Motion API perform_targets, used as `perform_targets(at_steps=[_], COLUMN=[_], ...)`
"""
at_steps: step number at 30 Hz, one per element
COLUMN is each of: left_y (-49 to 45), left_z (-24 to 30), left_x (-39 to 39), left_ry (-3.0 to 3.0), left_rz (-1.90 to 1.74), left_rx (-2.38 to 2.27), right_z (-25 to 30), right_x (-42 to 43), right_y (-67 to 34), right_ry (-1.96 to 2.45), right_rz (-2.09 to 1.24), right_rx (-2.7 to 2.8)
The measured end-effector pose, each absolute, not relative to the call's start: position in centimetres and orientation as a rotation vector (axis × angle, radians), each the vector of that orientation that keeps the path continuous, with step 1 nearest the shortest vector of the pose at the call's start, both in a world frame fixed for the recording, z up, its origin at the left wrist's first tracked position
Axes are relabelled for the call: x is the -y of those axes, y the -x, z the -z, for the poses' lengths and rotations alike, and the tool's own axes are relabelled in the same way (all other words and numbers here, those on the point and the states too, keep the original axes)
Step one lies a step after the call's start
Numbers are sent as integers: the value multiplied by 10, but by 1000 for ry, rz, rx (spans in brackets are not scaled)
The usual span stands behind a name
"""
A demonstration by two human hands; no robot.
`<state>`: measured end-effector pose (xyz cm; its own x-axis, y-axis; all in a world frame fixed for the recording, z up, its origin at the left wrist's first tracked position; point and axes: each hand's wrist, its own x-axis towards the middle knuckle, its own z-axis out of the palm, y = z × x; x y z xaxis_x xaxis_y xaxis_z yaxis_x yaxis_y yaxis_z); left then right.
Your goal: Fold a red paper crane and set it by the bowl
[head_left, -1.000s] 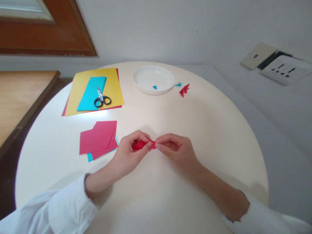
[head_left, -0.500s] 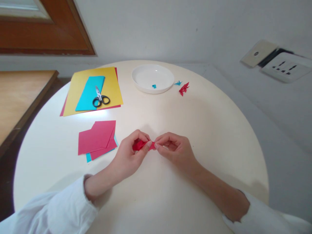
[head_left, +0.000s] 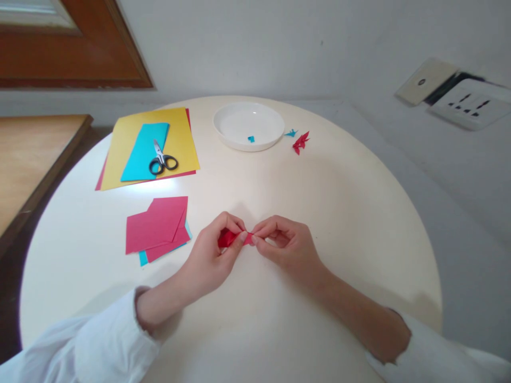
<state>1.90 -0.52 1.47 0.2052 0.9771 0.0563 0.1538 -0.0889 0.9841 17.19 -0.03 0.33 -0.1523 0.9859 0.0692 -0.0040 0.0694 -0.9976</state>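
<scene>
Between my two hands is a small piece of folded red paper (head_left: pixel 227 238), held just above the near middle of the table. My left hand (head_left: pixel 215 250) pinches it with thumb and fingers, and its larger part shows inside the curl of that hand. At the other end, the thumb and forefinger of my right hand (head_left: pixel 285 242) pinch the paper's narrow tip. The fingertips of both hands almost meet, so part of the folds is hidden. Cut red paper pieces (head_left: pixel 155 231) lie left of my left hand, with blue paper (head_left: pixel 143 259) peeking out beneath.
Scissors (head_left: pixel 162 159) rest on folded blue paper (head_left: pixel 141 154) over a yellow sheet (head_left: pixel 183 143) at the back left. A white plate (head_left: pixel 223 139) holds a small blue scrap (head_left: pixel 251 139). Right of it lie blue folded paper (head_left: pixel 291 133) and red folded paper shapes (head_left: pixel 301 142).
The view has shifted slightly, moving the background things a little left and up. Both hands keep their pinch on the red paper, with hardly any movement.
</scene>
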Motion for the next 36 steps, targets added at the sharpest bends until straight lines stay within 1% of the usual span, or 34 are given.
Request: perform_targets(at_steps=[36], left_y=[-20], left_z=[-13], left_x=[6], left_ry=[-1388], left_rz=[-1101], left_rx=[-1083], right_z=[-4], right_x=[0], right_y=[-172], right_ry=[1096], right_rz=[-1262], right_rx=[1342])
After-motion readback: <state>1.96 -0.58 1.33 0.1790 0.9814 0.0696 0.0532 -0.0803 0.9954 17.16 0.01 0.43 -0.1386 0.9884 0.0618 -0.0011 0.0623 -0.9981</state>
